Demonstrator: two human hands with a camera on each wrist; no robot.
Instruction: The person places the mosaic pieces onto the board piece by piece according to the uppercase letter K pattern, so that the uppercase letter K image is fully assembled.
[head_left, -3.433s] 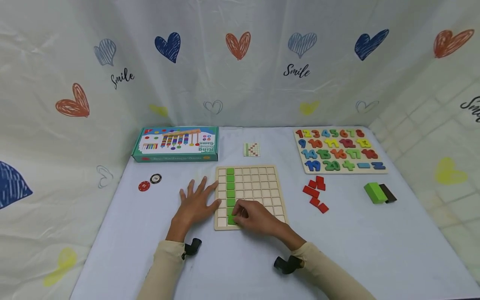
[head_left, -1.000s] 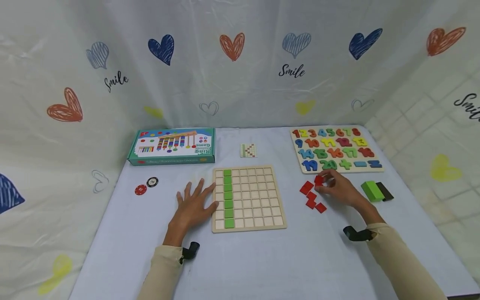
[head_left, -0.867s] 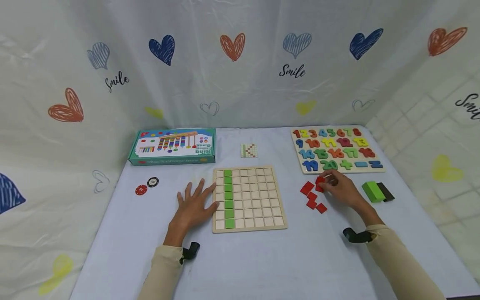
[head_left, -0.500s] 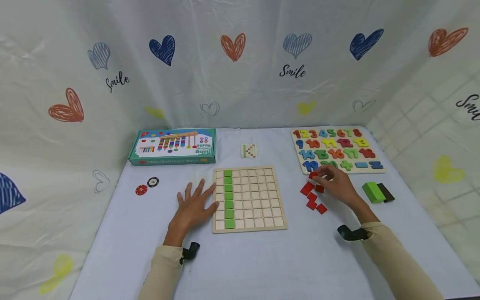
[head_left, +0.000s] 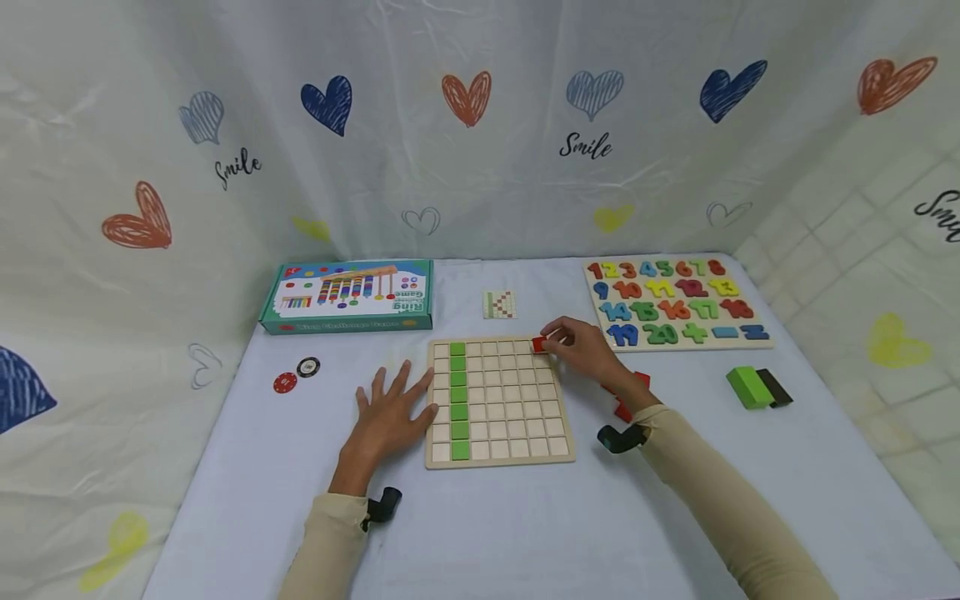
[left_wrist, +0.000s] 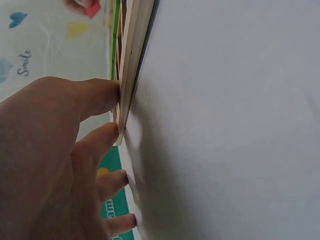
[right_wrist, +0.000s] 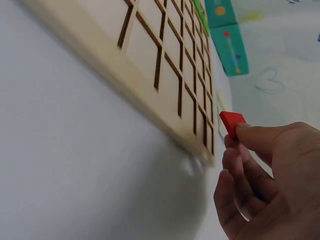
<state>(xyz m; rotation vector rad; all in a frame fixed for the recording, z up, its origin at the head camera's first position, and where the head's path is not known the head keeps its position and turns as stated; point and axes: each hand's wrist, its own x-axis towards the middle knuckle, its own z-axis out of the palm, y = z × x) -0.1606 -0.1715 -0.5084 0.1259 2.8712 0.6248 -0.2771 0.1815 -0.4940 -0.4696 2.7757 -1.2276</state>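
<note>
One red tile (head_left: 539,344), pinched in the right hand (head_left: 591,353), is at the grid board's (head_left: 516,410) upper-right corner, right of frame centre — the left hand (head_left: 388,422), fingers spread, touches its left edge. Placing seems underway; next likely calls for lowering the tile squarely.

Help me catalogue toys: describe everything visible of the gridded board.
The gridded board is nearly square, apparently pale wood, with recessed square cells in seven columns inside a plain rim. Green tiles fill the second column from the left. It lies flat on the white tabletop. The left hand touches its left edge with thumb and forefinger; a red tile, pinched by the right hand, partly hides its far right corner.
</note>
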